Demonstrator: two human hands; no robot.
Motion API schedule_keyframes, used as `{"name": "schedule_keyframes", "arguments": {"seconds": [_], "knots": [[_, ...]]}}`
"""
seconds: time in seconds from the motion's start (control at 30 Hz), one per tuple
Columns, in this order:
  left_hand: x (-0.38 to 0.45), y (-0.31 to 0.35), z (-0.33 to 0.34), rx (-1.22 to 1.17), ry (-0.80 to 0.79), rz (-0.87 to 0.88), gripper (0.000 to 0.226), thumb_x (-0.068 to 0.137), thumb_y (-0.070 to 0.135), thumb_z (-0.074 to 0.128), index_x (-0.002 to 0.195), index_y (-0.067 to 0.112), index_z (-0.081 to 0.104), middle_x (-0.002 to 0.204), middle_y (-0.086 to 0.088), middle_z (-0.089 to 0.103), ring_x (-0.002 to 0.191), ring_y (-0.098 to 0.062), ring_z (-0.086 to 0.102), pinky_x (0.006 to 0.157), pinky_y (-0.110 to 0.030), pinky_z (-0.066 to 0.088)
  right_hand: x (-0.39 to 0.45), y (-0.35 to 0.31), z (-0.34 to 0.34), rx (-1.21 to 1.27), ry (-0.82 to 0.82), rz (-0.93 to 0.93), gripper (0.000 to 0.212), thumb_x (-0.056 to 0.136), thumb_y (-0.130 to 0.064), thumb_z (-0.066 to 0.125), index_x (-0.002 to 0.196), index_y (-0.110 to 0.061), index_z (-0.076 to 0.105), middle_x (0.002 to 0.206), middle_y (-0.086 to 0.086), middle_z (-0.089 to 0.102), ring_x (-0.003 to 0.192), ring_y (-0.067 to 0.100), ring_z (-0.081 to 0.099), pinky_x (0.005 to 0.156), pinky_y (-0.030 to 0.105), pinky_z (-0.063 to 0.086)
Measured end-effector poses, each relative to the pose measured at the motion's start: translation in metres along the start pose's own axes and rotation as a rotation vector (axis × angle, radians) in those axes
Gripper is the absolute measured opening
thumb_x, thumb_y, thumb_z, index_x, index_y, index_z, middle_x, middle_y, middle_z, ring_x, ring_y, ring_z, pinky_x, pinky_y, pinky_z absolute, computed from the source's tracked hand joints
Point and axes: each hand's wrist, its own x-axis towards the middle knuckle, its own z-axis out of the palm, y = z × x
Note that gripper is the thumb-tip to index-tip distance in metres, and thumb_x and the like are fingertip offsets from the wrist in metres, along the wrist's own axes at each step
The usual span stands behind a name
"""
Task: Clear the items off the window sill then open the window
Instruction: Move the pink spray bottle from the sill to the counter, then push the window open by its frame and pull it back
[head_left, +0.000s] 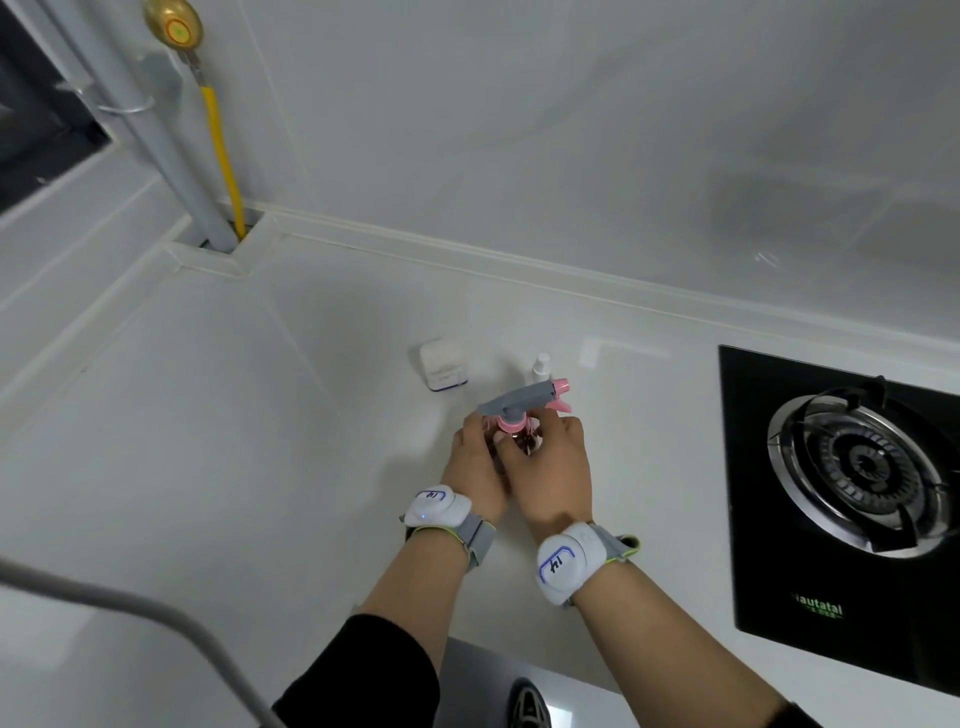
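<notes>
Both hands are closing around a spray bottle (519, 415) at the middle of the white surface (260, 441). The left hand (475, 470) is wrapping the bottle's left side, its grip curled firmly against the body just under the pink collar. The right hand (553, 470) is covering the right side and front, its grip likewise folded tight on the bottle. The grey trigger head with its pink nozzle is projecting above the fingers, pointing right. Whether the bottle's base is touching the surface cannot be told, since the hands are hiding it.

Just behind the nozzle a small white bottle (541, 367) is standing upright. To its left, a white box (443, 366) with a dark lower edge is resting on the surface, apart from both bottles. White wrist devices (563, 569) on grey straps are sitting on both forearms. At the right, a black gas hob (769, 519) is lying set into the surface. A grey pipe (171, 171) and a yellow hose (223, 156) are rising in the far left corner.
</notes>
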Motion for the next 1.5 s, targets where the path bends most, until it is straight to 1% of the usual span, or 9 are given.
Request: {"name": "schedule_keyframes", "arguments": {"seconds": [0.03, 0.17, 0.3, 0.37, 0.47, 0.6, 0.8, 1.0, 1.5], "knots": [[-0.001, -0.001, -0.003, 0.021, -0.017, -0.009, 0.062, 0.069, 0.050, 0.041, 0.126, 0.026, 0.040, 0.107, -0.001, 0.050, 0.081, -0.003, 0.056, 0.068, -0.004, 0.037, -0.002, 0.001, 0.000, -0.003, -0.004, 0.009, 0.028, 0.081, -0.034, 0.065, 0.108, -0.028, 0.057, 0.103, -0.001, 0.048, 0.073, 0.005, 0.054, 0.069, 0.029, 0.043], [0.000, -0.007, -0.012, 0.139, -0.122, -0.120, 0.072, 0.075, 0.031, 0.062, 0.140, 0.022, 0.031, 0.126, -0.012, 0.054, 0.112, -0.029, 0.057, 0.093, -0.030, 0.043, -0.009, 0.006, 0.000, -0.063, -0.011, 0.099, 0.050, 0.080, -0.034, 0.067, 0.123, -0.018, 0.048, 0.115, 0.004, 0.049, 0.087, 0.020, 0.056, 0.073, 0.030, 0.041], [-0.006, -0.007, -0.041, 0.273, -0.183, -0.218, 0.085, 0.071, 0.029, 0.074, 0.143, 0.022, 0.031, 0.138, -0.012, 0.045, 0.123, -0.029, 0.049, 0.093, -0.027, 0.038, -0.025, -0.001, 0.005, -0.095, -0.018, 0.171, 0.044, 0.080, -0.034, 0.068, 0.110, -0.011, 0.045, 0.114, 0.010, 0.053, 0.090, 0.032, 0.057, 0.069, 0.032, 0.038], [-0.007, -0.007, -0.054, 0.328, -0.175, -0.208, 0.075, 0.073, 0.029, 0.074, 0.139, 0.021, 0.039, 0.136, -0.012, 0.046, 0.122, -0.028, 0.049, 0.094, -0.026, 0.037, -0.030, -0.003, 0.010, -0.120, -0.040, 0.185, 0.042, 0.080, -0.033, 0.067, 0.105, -0.009, 0.045, 0.110, 0.013, 0.055, 0.088, 0.033, 0.056, 0.069, 0.033, 0.039], [-0.009, -0.007, -0.074, 0.353, -0.142, -0.197, 0.058, 0.077, 0.030, 0.072, 0.130, 0.019, 0.050, 0.132, -0.011, 0.048, 0.115, -0.027, 0.054, 0.088, -0.021, 0.035, -0.036, -0.010, 0.019, -0.118, -0.074, 0.215, 0.046, 0.078, -0.029, 0.066, 0.114, -0.006, 0.047, 0.112, 0.014, 0.057, 0.097, 0.037, 0.060, 0.072, 0.033, 0.040], [-0.014, -0.005, -0.120, 0.345, -0.068, -0.194, 0.045, 0.081, 0.028, 0.069, 0.123, 0.019, 0.056, 0.133, -0.009, 0.048, 0.112, -0.024, 0.055, 0.084, -0.018, 0.033, -0.046, -0.045, 0.042, -0.139, -0.148, 0.142, 0.039, 0.080, -0.033, 0.065, 0.107, -0.008, 0.051, 0.114, 0.012, 0.059, 0.098, 0.030, 0.058, 0.075, 0.030, 0.038], [-0.027, -0.001, -0.213, 0.339, 0.062, -0.211, 0.046, 0.083, 0.028, 0.067, 0.126, 0.019, 0.054, 0.132, -0.011, 0.050, 0.112, -0.026, 0.056, 0.093, -0.027, 0.039, -0.060, -0.123, 0.087, -0.173, -0.219, 0.001, 0.038, 0.081, -0.038, 0.063, 0.108, -0.013, 0.052, 0.111, 0.007, 0.058, 0.096, 0.027, 0.058, 0.074, 0.031, 0.038], [-0.052, -0.007, -0.326, 0.332, 0.240, -0.229, 0.045, 0.084, 0.028, 0.064, 0.127, 0.020, 0.052, 0.132, -0.010, 0.049, 0.107, -0.026, 0.057, 0.085, -0.025, 0.040, -0.091, -0.212, 0.146, -0.113, -0.295, -0.146, 0.035, 0.082, -0.037, 0.062, 0.107, -0.014, 0.053, 0.110, 0.006, 0.057, 0.078, 0.020, 0.050, 0.068, 0.029, 0.036], [-0.095, -0.029, -0.501, 0.335, 0.568, -0.324, 0.047, 0.081, 0.035, 0.062, 0.126, 0.027, 0.050, 0.130, -0.004, 0.049, 0.102, -0.018, 0.055, 0.079, -0.021, 0.033, -0.137, -0.359, 0.247, -0.072, -0.485, -0.454, 0.034, 0.083, -0.040, 0.063, 0.106, -0.016, 0.053, 0.110, 0.006, 0.057, 0.084, 0.018, 0.052, 0.073, 0.029, 0.038]]}}
